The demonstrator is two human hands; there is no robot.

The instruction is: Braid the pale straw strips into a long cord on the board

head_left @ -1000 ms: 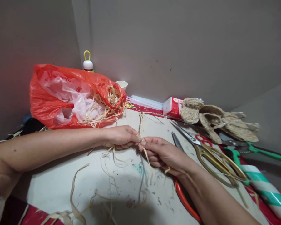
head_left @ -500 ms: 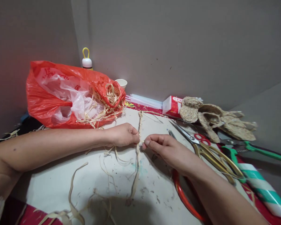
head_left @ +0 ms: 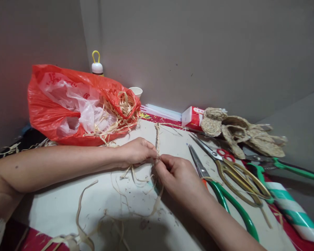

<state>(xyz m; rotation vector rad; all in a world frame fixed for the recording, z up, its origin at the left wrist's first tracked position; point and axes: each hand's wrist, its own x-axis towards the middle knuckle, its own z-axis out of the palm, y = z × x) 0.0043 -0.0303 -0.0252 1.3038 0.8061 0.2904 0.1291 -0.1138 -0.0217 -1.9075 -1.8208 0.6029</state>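
A thin braid of pale straw (head_left: 157, 135) runs down the middle of the white board from its far edge. My left hand (head_left: 138, 150) pinches the braid's lower end between thumb and fingers. Right against it, my right hand (head_left: 174, 170) is closed with its fingertips on the same end, where the strands are worked together. Loose straw strands (head_left: 159, 200) trail below the hands toward me. The exact grip of the fingertips is partly hidden by the fingers. Beside my right forearm lie green-handled scissors (head_left: 222, 191), partly covered by the arm.
A red plastic bag (head_left: 52, 115) spills straw at the back left, with a white cup (head_left: 136, 91) behind it. At right lie gold-handled scissors (head_left: 238, 179), woven straw pieces (head_left: 231, 130), green-handled pruners (head_left: 285, 165) and a striped roll (head_left: 294, 209). Loose strips (head_left: 80, 212) lie at front left.
My right hand has moved left and slightly down until it meets my left hand at the braid. More of the green-handled scissors shows. The hanging strands have shifted right.
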